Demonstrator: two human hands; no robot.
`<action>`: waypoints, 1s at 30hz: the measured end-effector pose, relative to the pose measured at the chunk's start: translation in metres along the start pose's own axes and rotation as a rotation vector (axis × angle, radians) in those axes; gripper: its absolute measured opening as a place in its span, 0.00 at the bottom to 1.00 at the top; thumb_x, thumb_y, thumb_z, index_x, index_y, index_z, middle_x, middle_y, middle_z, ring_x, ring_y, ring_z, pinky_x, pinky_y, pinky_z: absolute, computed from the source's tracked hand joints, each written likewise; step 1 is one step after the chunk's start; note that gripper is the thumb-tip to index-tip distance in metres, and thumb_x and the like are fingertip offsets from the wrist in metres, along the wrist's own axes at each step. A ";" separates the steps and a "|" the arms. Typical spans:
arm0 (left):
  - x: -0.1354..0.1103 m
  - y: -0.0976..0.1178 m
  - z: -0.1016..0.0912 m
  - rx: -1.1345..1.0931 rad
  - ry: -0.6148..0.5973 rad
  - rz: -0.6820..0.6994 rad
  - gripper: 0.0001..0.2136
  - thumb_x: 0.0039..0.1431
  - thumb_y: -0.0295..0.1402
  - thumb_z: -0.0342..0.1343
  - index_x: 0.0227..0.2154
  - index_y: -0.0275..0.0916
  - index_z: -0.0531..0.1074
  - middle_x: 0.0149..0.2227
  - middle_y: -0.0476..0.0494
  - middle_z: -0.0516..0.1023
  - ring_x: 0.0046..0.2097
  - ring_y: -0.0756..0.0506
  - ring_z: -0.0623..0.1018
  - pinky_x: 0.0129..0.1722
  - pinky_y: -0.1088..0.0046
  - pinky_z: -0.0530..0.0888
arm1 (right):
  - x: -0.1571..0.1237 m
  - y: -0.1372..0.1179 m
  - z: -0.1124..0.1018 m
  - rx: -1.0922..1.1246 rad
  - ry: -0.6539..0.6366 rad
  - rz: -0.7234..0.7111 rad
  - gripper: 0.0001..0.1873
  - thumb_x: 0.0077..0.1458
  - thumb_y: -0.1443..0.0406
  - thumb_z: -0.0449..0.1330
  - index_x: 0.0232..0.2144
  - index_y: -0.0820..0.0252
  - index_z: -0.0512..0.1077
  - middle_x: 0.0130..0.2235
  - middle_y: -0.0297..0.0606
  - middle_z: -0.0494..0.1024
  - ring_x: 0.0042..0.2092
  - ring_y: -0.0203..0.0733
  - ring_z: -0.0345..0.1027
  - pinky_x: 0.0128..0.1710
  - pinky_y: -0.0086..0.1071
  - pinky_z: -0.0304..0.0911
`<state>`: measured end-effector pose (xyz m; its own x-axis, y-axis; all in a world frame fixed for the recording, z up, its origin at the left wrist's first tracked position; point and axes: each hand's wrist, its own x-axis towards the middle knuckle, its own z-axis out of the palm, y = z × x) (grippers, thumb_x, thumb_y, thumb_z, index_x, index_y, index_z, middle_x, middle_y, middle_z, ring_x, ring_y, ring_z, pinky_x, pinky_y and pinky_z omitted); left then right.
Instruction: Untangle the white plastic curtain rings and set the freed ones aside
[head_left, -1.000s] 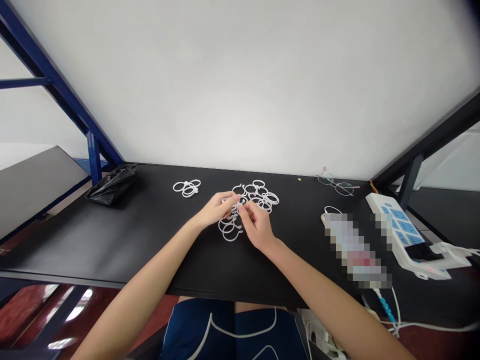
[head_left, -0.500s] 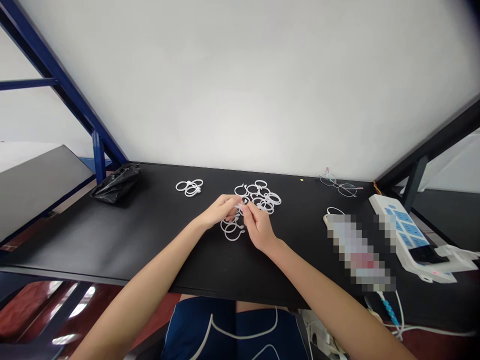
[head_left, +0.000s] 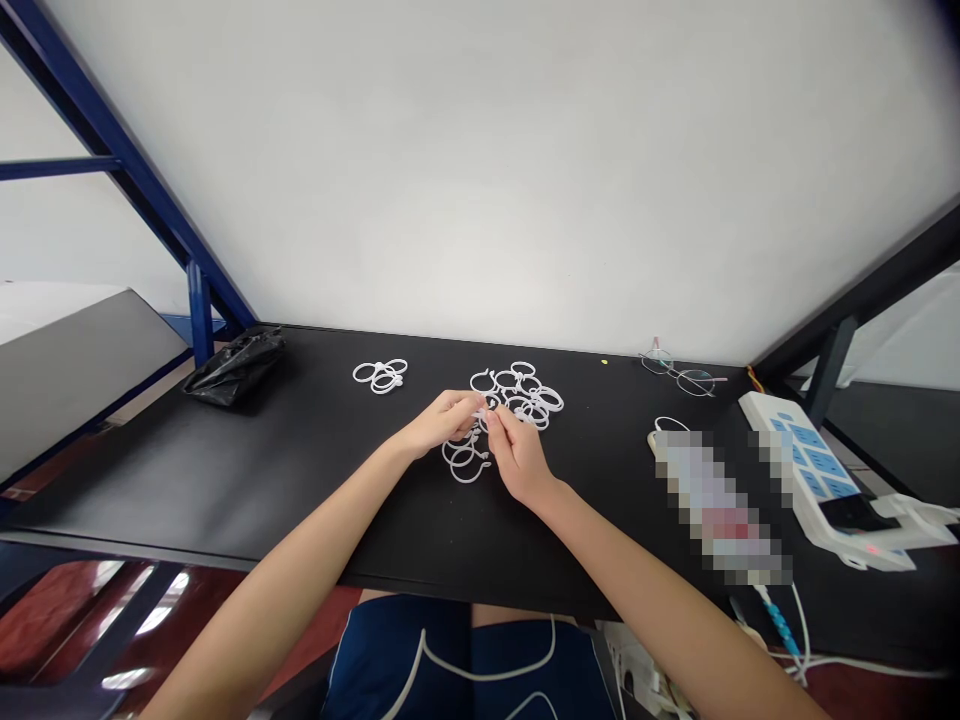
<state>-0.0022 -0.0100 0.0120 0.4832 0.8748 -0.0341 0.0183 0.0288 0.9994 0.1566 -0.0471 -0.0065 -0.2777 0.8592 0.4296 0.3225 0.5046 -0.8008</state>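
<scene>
Hands have closed in a touch since a sec ago, fingertips now meeting. L hand [head_left: 441, 422] & R hand [head_left: 519, 457] both pinch one white ring [head_left: 480, 417] over the middle of the bench [head_left: 285, 470]. Linked rings [head_left: 465, 462] lie just under it, toward the near edge. Loose ring pile [head_left: 529, 392] sits just behind. Small ring cluster [head_left: 381, 375] further left, black bag [head_left: 234, 364] at far-left corner, glasses [head_left: 679, 372] by far edge, power strip [head_left: 814, 475] at right edge.
</scene>
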 end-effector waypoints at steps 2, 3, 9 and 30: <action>0.000 0.000 0.000 0.004 -0.001 0.003 0.16 0.61 0.43 0.50 0.24 0.36 0.63 0.16 0.58 0.48 0.20 0.56 0.48 0.18 0.80 0.49 | 0.000 0.000 0.000 -0.004 0.003 -0.001 0.19 0.67 0.57 0.43 0.24 0.55 0.52 0.19 0.27 0.56 0.21 0.34 0.50 0.22 0.30 0.50; 0.000 0.000 0.000 0.006 -0.003 0.005 0.16 0.61 0.43 0.50 0.24 0.36 0.63 0.16 0.58 0.48 0.20 0.56 0.48 0.18 0.80 0.49 | 0.000 0.000 0.000 -0.005 0.005 -0.002 0.19 0.67 0.57 0.43 0.24 0.55 0.52 0.19 0.27 0.56 0.21 0.34 0.51 0.22 0.30 0.50; 0.000 0.001 0.000 0.012 -0.005 0.009 0.16 0.61 0.43 0.49 0.24 0.36 0.63 0.16 0.59 0.48 0.19 0.56 0.47 0.18 0.80 0.49 | 0.000 -0.001 0.000 -0.004 0.004 -0.002 0.19 0.67 0.57 0.43 0.24 0.55 0.52 0.19 0.27 0.57 0.21 0.34 0.51 0.22 0.30 0.51; 0.000 0.002 0.001 0.015 -0.004 0.012 0.14 0.61 0.40 0.50 0.24 0.36 0.63 0.15 0.59 0.49 0.19 0.56 0.49 0.18 0.79 0.51 | 0.000 0.000 0.000 -0.002 0.003 0.003 0.19 0.67 0.57 0.44 0.24 0.55 0.53 0.18 0.28 0.59 0.20 0.34 0.53 0.23 0.31 0.52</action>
<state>-0.0017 -0.0103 0.0142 0.4870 0.8731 -0.0223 0.0256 0.0113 0.9996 0.1569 -0.0473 -0.0063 -0.2739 0.8610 0.4284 0.3249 0.5021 -0.8014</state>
